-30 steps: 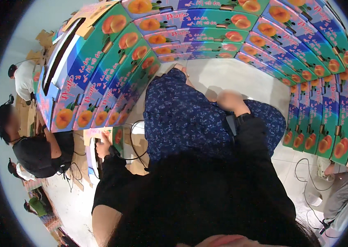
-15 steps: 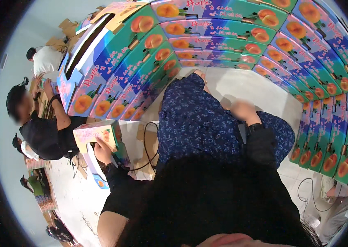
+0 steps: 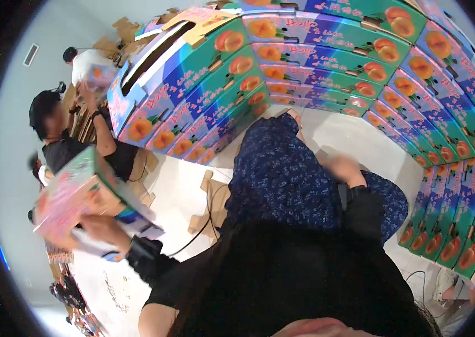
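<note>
My left hand (image 3: 101, 229) is out to the left, gripping a printed cardboard fruit carton (image 3: 88, 194) with peaches on it. The carton is tilted and smeared by motion, and some of my fingers are hidden against its side. White and blue panels hang at its lower end. Over the lap of my dark blue floral skirt (image 3: 271, 174), near the knee, rests my right hand (image 3: 347, 169). It is blurred, so its fingers cannot be made out, and no object shows in it.
Stacked peach cartons form a left stack (image 3: 184, 121), a far stack (image 3: 327, 62) and a right stack (image 3: 456, 216) around me. A co-worker in a black cap (image 3: 46, 109) sits beyond my carton. Flattened cardboard (image 3: 215, 196) and a black cable (image 3: 210, 216) lie on the floor.
My left hand has swung the carton up and to the left, tilting it. My right hand stays on my lap. The whole view has shifted slightly, and the co-worker's hands now appear near a carton.
</note>
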`<state>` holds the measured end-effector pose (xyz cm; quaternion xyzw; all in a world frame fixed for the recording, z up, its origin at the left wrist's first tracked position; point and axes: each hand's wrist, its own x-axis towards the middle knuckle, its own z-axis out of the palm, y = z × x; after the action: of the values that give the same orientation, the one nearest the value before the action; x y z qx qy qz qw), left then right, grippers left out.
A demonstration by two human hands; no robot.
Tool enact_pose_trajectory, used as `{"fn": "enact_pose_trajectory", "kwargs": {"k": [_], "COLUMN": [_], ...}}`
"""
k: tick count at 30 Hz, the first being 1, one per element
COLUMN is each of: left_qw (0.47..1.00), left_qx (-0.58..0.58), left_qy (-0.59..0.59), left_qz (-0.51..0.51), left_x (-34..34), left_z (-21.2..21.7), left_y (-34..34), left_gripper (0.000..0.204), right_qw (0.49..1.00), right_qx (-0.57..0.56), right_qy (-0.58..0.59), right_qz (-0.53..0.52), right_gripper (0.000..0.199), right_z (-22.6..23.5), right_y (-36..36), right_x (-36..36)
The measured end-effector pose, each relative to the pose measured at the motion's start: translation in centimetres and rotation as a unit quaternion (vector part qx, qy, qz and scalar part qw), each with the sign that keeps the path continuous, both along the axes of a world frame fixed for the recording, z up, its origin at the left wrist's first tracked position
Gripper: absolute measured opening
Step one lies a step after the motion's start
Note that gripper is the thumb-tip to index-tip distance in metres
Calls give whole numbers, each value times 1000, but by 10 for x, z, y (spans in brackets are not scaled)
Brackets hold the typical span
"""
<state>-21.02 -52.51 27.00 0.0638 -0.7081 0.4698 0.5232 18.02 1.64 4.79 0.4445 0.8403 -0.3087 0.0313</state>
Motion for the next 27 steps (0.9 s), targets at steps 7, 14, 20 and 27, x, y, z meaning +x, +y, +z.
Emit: {"fn": "enact_pose_trajectory", "kwargs": {"k": [7, 14, 20, 27], "left_qw": [498, 628, 547, 635], "left_qx": [336, 90, 49, -139], "left_qy": [-53, -175, -432, -407], "left_qz": [-797, -753, -715, -642], "left_x": [94, -15, 6, -53], "left_z": [180, 274, 266, 234], "left_y": [113, 190, 353, 447], "left_gripper": [36, 37, 34, 37], "right_qw": [1000, 999, 1000, 999], "right_qx": [-9, -36, -26, -20], "right_qy": [14, 7, 7, 8], "right_qz": [4, 8, 9, 32], "right_gripper": [37, 40, 38, 38], "right_z": [7, -3, 3, -3], "right_y": [-3, 1, 0, 1], "right_x": [-1, -3, -2, 3]}}
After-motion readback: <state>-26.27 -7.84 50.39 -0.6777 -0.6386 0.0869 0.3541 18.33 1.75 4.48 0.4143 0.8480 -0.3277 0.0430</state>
